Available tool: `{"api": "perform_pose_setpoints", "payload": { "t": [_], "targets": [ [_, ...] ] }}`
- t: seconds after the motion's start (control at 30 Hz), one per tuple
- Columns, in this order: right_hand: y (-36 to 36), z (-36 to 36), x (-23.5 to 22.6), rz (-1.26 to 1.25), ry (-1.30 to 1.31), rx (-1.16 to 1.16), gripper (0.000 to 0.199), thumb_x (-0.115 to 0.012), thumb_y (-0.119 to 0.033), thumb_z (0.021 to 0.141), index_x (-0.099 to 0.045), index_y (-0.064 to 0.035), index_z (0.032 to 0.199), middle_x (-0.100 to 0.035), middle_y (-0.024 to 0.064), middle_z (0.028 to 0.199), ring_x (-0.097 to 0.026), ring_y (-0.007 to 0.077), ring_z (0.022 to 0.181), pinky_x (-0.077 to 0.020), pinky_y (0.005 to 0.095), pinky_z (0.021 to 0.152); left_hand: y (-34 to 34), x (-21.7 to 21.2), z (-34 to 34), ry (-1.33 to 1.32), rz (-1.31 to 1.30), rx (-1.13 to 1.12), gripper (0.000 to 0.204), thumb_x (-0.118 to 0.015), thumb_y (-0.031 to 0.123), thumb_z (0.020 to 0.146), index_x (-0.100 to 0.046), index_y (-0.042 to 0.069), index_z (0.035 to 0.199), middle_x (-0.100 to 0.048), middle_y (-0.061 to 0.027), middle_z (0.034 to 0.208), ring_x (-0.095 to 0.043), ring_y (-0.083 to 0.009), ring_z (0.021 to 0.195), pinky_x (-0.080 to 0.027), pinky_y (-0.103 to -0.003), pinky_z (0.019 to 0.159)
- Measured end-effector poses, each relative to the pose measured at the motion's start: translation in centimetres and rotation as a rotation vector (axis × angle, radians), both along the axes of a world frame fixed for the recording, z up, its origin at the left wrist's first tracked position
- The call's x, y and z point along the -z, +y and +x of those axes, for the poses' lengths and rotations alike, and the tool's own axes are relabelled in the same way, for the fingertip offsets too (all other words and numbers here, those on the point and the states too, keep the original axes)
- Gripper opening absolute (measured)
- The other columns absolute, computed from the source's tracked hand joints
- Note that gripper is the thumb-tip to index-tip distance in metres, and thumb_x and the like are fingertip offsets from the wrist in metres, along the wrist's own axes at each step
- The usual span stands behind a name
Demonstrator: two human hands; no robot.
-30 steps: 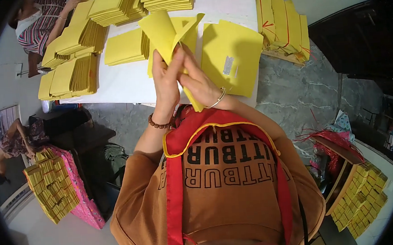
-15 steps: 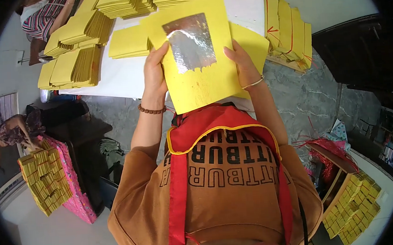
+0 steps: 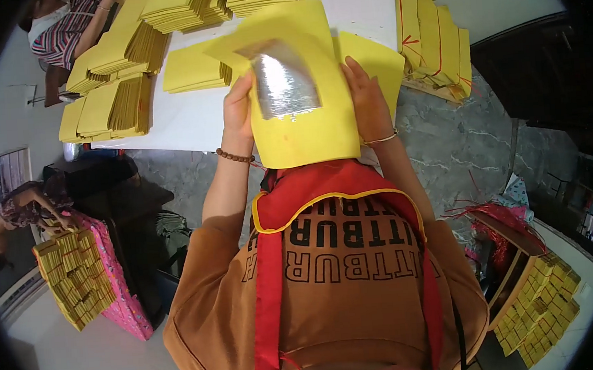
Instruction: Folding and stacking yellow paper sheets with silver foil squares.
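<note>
Up top, the white flat table is loaded with stacks of square yellow paper, more tied bundles off to the right, and another person's arm reaching in at the far corner. Closer in, a square yellow paper sheet with a crinkly silver foil patch is held up over the table edge, hiding what's behind it. Left hand grips its left edge, right hand lies flat-fingered along the right edge.
</note>
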State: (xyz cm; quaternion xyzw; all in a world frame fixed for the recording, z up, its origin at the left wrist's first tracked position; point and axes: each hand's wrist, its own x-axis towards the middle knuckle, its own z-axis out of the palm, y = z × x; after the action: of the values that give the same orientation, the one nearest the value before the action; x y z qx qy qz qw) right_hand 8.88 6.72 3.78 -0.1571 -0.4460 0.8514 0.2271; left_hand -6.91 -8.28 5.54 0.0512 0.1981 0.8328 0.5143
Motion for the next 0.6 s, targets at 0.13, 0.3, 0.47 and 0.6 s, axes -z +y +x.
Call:
{"api": "perform_pose_setpoints", "payload": {
  "t": [0.13,0.3,0.47,0.6],
  "targets": [
    [-0.8,0.1,-1.7,-0.333,0.12,-0.218,0.064,-0.029,-0.053,0.084,-0.021,-0.0118,0.132,-0.029,0.0137,0.131,-0.037,0.0261,0.113,-0.0294,0.039,0.092,-0.7,1.3,-0.6,-0.099,0.118,-0.081,0.034,-0.039,0.017,0.087,-0.041,0.001,0.118,-0.048,-0.0144,0.115,-0.048,-0.0248,0.105,-0.039,-0.039,0.09],
    [-1.4,0.0,-4.8,-0.376,0.171,-0.442,0.066,-0.024,-0.055,0.084,-0.022,-0.009,0.131,-0.031,0.0138,0.13,-0.037,0.0244,0.114,-0.0307,0.0349,0.092,-0.6,1.5,0.3,-0.028,0.078,-0.099,0.034,-0.039,0.018,0.088,-0.041,0.001,0.118,-0.048,-0.0126,0.116,-0.049,-0.0242,0.104,-0.04,-0.037,0.089],
    [-0.9,0.0,-2.8,-0.669,0.42,-0.472,0.066,-0.024,-0.053,0.085,-0.03,-0.0012,0.126,-0.042,0.0107,0.123,-0.043,0.0195,0.109,-0.0311,0.0296,0.093,-0.1,2.5,0.4,-0.163,0.169,0.008,0.033,-0.04,0.017,0.087,-0.044,0.001,0.115,-0.051,-0.0126,0.113,-0.05,-0.0239,0.103,-0.041,-0.037,0.088],
    [-2.0,0.0,-5.5,-0.342,-0.04,-0.272,0.055,-0.035,-0.046,0.086,-0.038,-0.0025,0.12,-0.048,0.009,0.114,-0.049,0.0178,0.101,-0.0395,0.0282,0.084,0.0,3.1,0.5,-0.064,-0.014,-0.025,0.033,-0.041,0.013,0.086,-0.041,0.003,0.117,-0.052,-0.0107,0.111,-0.051,-0.0227,0.1,-0.042,-0.035,0.086]
  ]
}}
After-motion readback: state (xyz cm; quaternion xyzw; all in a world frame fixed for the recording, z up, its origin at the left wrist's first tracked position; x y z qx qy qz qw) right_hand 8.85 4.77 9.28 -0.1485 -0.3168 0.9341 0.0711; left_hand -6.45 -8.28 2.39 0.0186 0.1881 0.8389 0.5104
